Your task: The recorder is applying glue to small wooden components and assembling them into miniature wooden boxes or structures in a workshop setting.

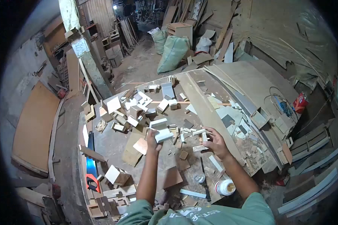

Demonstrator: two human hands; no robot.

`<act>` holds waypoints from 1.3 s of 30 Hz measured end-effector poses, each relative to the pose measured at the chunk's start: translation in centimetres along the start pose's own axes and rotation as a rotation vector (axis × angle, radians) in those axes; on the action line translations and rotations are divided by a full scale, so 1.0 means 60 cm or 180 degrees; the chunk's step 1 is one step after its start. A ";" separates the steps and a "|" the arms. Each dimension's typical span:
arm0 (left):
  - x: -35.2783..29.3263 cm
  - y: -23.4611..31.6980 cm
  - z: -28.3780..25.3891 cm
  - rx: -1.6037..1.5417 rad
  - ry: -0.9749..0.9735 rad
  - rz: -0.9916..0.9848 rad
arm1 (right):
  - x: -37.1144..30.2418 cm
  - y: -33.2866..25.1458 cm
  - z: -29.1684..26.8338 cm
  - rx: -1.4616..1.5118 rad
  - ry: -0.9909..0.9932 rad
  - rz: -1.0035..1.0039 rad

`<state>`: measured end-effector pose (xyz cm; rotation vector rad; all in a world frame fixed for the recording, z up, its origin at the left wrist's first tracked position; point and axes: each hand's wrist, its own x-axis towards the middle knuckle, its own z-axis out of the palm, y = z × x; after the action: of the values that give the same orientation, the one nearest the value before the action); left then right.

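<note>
The left hand (153, 142) grasps a white, channel-shaped piece (162, 134); the right hand (218, 144) grips a U-shaped plywood piece (204, 137). Both pieces are apart, above the cluttered desk (114, 150).

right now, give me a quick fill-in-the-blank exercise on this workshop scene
1. The piece in the left hand is coloured ____.
2. The hand holding the U-shaped wooden piece is the ____ one.
3. The saw on the table has a black-and-____ handle.
4. The green sacks stand on the ____.

Missing words: white; right; orange; floor
</note>
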<state>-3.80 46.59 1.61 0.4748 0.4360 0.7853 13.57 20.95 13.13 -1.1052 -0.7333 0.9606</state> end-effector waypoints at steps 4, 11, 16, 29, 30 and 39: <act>-0.113 -0.017 0.046 -0.0151 -0.0376 -0.0141 | -0.036 -0.032 0.060 -0.0367 -0.0132 -0.0153; -0.242 -0.047 0.113 0.0639 -0.0560 -0.0023 | -0.112 -0.055 0.089 -0.1248 0.0016 -0.0546; -0.296 -0.044 0.146 0.1007 -0.1154 -0.0166 | -0.149 -0.041 0.079 -0.1238 0.0144 -0.0893; -0.351 -0.074 0.199 0.1397 -0.1242 -0.0298 | -0.231 -0.048 0.060 -0.1275 0.0420 -0.0964; -0.351 -0.077 0.198 0.1423 -0.1276 -0.0261 | -0.232 -0.045 0.057 -0.1301 0.0406 -0.1097; -0.363 -0.080 0.213 0.1617 -0.1360 -0.0117 | -0.240 -0.043 0.060 -0.1148 0.0451 -0.1046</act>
<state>-7.99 24.24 13.51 1.0814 0.2385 0.5108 5.10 8.88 16.32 -1.3000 -0.9600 0.4757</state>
